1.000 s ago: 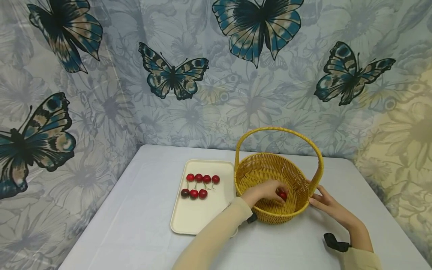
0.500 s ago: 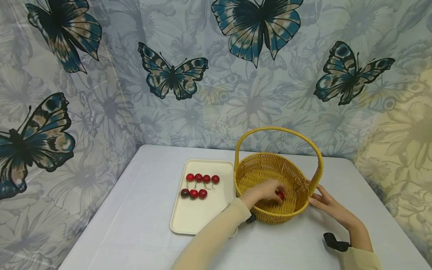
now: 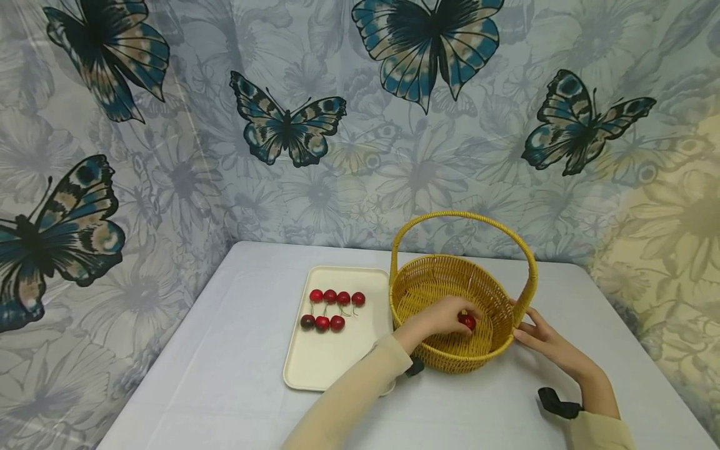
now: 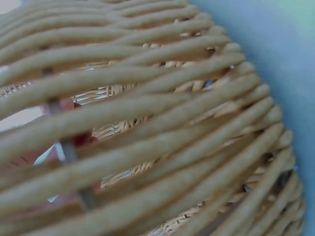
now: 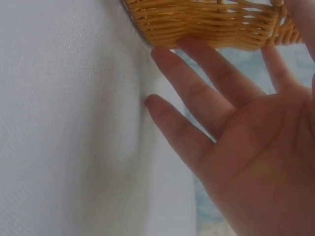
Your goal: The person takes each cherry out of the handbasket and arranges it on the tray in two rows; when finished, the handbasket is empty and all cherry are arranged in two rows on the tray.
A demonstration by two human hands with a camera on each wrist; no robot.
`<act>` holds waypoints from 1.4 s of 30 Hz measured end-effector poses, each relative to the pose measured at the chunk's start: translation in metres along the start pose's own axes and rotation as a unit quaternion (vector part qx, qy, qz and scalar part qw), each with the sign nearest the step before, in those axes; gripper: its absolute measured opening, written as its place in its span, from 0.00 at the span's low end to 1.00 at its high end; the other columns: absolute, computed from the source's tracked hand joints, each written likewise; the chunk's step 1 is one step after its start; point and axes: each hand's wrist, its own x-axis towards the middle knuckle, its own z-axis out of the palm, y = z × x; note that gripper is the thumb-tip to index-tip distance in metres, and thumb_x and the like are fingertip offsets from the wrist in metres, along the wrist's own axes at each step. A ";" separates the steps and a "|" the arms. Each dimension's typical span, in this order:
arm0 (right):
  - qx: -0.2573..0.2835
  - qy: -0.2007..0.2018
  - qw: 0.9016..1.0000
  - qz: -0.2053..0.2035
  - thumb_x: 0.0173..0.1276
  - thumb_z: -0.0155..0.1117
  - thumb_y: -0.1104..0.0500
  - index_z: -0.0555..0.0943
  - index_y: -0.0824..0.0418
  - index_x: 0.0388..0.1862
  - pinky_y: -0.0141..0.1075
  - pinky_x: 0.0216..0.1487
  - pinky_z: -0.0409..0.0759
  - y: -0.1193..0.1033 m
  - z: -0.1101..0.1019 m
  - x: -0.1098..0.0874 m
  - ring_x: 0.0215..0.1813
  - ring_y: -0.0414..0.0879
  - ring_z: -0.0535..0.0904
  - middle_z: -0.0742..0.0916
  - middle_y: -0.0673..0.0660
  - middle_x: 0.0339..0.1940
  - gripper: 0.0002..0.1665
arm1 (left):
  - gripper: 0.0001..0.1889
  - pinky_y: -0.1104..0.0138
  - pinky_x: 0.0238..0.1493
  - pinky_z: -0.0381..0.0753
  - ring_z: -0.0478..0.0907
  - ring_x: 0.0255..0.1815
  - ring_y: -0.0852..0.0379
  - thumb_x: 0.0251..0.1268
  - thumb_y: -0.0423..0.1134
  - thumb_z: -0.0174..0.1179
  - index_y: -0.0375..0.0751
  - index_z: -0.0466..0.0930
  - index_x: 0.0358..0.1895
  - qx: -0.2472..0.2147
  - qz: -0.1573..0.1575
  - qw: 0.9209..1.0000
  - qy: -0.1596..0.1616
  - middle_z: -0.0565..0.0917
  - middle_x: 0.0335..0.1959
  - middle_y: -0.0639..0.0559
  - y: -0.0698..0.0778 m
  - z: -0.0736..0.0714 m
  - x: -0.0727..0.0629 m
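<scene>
My left hand [image 3: 445,315] reaches over the near rim into a golden woven basket [image 3: 416,306] with a tall arched handle. Its fingers curl round a dark red cherry [image 3: 467,321], which they partly cover; a second cherry there cannot be made out. Through the weave of the basket wall [image 4: 197,132], the left wrist view gives only glimpses of red and of the hand. At the basket's right side, my right hand [image 3: 545,340] touches the outer wall, and its fingers are spread and fairly straight in the right wrist view, where the palm [image 5: 261,147] shows.
Left of the basket lies a cream tray [image 3: 326,365] bearing two rows of cherries [image 3: 322,324] with stems. Both rest on a white-covered table [image 3: 225,350]. A butterfly-print cloth [image 3: 360,187] hangs behind and at the sides.
My left hand has drawn slightly left and toward me inside the basket, and the cherry at its fingertips shows more fully. The right hand and the tray's cherries keep their places.
</scene>
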 end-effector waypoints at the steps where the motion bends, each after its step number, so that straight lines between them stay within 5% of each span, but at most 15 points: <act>1: -0.001 0.000 1.000 0.000 0.74 0.47 0.58 0.41 0.58 0.74 0.67 0.56 0.62 0.000 0.000 0.000 0.53 0.16 0.62 0.63 0.77 0.66 0.38 | 0.18 0.85 0.41 0.70 0.75 0.46 0.71 0.56 0.41 0.65 0.50 0.80 0.51 -0.001 0.004 1.000 0.003 0.80 0.49 0.62 0.000 0.000 -0.001; 12: -0.011 -0.002 1.000 -0.005 0.74 0.47 0.58 0.42 0.57 0.74 0.49 0.54 0.72 0.002 -0.001 0.001 0.54 0.17 0.63 0.64 0.76 0.66 0.37 | 0.17 0.86 0.42 0.69 0.74 0.48 0.70 0.57 0.43 0.64 0.48 0.80 0.51 -0.003 0.037 0.998 0.050 0.80 0.50 0.59 0.001 -0.007 -0.018; 17: -0.008 -0.002 1.000 -0.001 0.74 0.47 0.57 0.41 0.57 0.74 0.56 0.55 0.69 0.002 0.000 0.001 0.54 0.16 0.63 0.63 0.76 0.66 0.37 | 0.17 0.87 0.42 0.69 0.74 0.47 0.70 0.57 0.42 0.64 0.48 0.80 0.51 -0.013 0.041 0.997 0.059 0.80 0.50 0.59 0.003 -0.011 -0.028; 23: -0.010 -0.002 1.000 0.000 0.74 0.47 0.58 0.41 0.57 0.74 0.50 0.54 0.72 0.001 -0.001 0.001 0.54 0.17 0.63 0.63 0.76 0.66 0.37 | 0.18 0.86 0.42 0.69 0.73 0.45 0.71 0.58 0.44 0.63 0.49 0.79 0.53 0.003 0.030 0.998 0.061 0.78 0.49 0.59 0.008 -0.016 -0.040; 28: -0.009 -0.004 1.000 0.000 0.74 0.47 0.58 0.40 0.56 0.74 0.54 0.55 0.70 0.002 -0.001 0.001 0.54 0.16 0.62 0.62 0.77 0.67 0.38 | 0.19 0.86 0.42 0.69 0.73 0.43 0.71 0.58 0.42 0.63 0.50 0.79 0.55 0.019 0.032 0.997 0.064 0.77 0.47 0.59 0.013 -0.019 -0.050; 42: -0.006 -0.004 1.000 0.000 0.74 0.46 0.58 0.40 0.57 0.74 0.64 0.55 0.65 -0.001 0.000 0.000 0.54 0.17 0.63 0.62 0.77 0.66 0.38 | 0.18 0.85 0.42 0.69 0.72 0.43 0.69 0.58 0.43 0.63 0.50 0.79 0.54 0.011 0.032 0.994 0.107 0.75 0.45 0.59 0.014 -0.023 -0.082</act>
